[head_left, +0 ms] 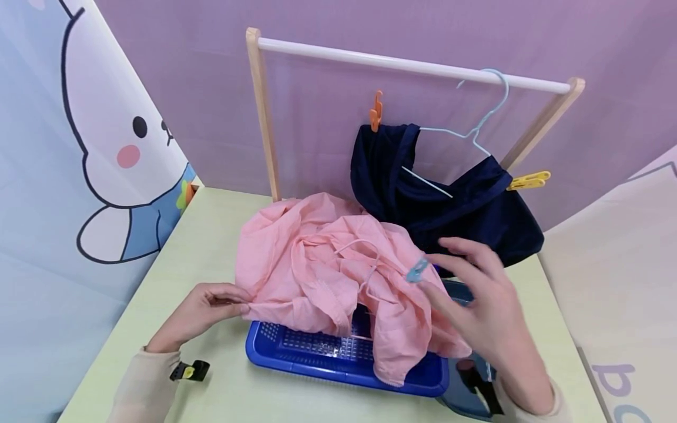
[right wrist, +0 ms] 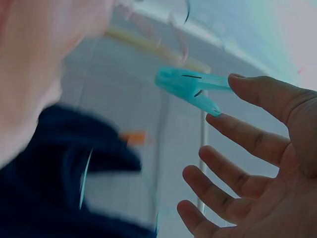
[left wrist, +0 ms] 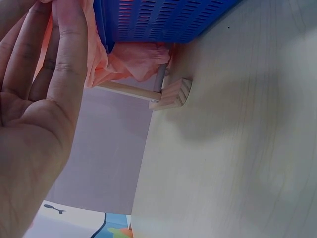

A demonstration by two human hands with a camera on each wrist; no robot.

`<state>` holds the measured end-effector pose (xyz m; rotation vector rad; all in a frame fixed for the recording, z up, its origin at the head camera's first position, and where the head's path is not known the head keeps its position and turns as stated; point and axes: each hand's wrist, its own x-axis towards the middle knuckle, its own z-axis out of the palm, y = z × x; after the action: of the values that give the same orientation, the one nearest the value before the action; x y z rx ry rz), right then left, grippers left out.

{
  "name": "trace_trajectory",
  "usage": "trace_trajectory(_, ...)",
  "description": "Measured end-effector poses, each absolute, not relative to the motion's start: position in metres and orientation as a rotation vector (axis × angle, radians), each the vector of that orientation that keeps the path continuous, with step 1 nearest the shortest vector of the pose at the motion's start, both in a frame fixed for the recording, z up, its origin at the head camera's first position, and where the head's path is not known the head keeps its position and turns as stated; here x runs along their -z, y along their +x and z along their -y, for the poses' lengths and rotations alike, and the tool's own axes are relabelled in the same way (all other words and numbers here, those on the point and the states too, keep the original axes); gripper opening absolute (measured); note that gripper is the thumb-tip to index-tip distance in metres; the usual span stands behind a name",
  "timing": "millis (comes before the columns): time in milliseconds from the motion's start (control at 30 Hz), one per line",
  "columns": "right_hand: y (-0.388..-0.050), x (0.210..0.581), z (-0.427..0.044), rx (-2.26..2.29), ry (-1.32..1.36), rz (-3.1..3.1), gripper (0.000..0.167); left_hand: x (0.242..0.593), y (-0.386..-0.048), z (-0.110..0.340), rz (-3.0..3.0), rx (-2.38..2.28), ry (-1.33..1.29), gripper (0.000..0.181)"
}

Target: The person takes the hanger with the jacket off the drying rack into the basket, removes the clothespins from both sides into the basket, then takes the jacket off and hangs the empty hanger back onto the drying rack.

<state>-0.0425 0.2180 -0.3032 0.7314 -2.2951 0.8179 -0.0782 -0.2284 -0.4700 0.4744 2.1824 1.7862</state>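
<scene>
Left hand (head_left: 194, 310) pinched the pink garment (head_left: 322, 294), draped over a blue basket (head_left: 317, 366); right hand (head_left: 488, 302) held a teal clothespin (head_left: 416, 271), between thumb and forefinger, other fingers apart

They're rocking cream sleeves (head_left: 145, 385), with black wrist gear (head_left: 200, 371) sitting on each side, the left piece showing a yellow-green spot (head_left: 188, 372).

Pink cloth (head_left: 328, 294) obstructs the basket (head_left: 317, 368) except front-left.

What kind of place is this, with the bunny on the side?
Maybe a little laundry corner: there's a small rack, a dark blue garment on a hanger, and pink cloth spread partly over a blue basket.
</scene>
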Motion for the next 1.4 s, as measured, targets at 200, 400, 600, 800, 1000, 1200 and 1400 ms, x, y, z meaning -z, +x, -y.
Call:
trace_trajectory(200, -0.031, 0.326, -0.264, -0.715, 0.442, 2.524, 0.035, 0.471, -0.078, 0.228, -2.189, -1.786, 0.476, 0.019)
trace_trajectory(400, -0.025, 0.358, -0.297, -0.714, 0.188, 2.638, 0.032, 0.470, -0.077, 0.228, -2.212, -1.779, 0.452, 0.020)
trace_trajectory(600, -0.022, 0.386, -0.325, -0.705, 0.040, 2.720, 0.031, 0.469, -0.076, 0.228, -2.208, -1.780, 0.439, 0.020)
trace_trajectory(800, -0.021, 0.413, -0.345, -0.666, 0.016, 2.800, 0.032, 0.469, -0.075, 0.228, -2.194, -1.789, 0.447, 0.022)
trace_trajectory(1000, -0.018, 0.427, -0.351, -0.670, -0.019, 2.808, 0.032, 0.468, -0.073, 0.228, -2.179, -1.780, 0.432, 0.025)
trace_trajectory(1200, -0.018, 0.431, -0.352, -0.648, -0.022, 2.822, 0.032, 0.468, -0.073, 0.228, -2.173, -1.789, 0.434, 0.024)
trace_trajectory(1400, -0.019, 0.431, -0.353, -0.621, -0.018, 2.834, 0.034, 0.469, -0.074, 0.228, -2.171, -1.797, 0.457, 0.023)
